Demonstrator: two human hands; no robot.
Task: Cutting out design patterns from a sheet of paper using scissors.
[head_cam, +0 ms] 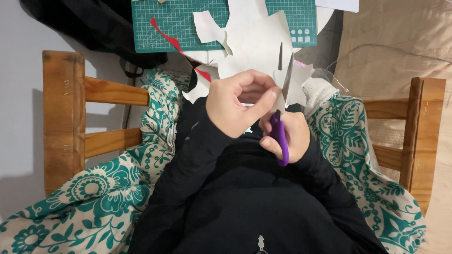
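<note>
A wooden chair arm (63,117) is seen at the left, draped with a green-and-cream patterned cloth (94,202) that spreads across the seat to the second wooden arm (419,136) at the right. Over the lap, the left hand (235,103) is closed on a small jagged piece of pale paper (297,83), pinched between thumb and fingers. Just beside it, the right hand (287,136) is wrapped around the purple handles of one pair of scissors (281,127), whose two blades are parted narrowly and pointed upward into the paper. Both forearms are covered by black sleeves (202,150), which hide the lap beneath. Beyond the hands, one green cutting mat (160,28) is laid near the top edge, partly covered by a large cut sheet of pale paper (254,42) and a smaller offcut (209,28). One curled red paper strip (172,40) is draped from the mat's left part down toward the left hand. A dark bag (94,23) is seen at the upper left.
</note>
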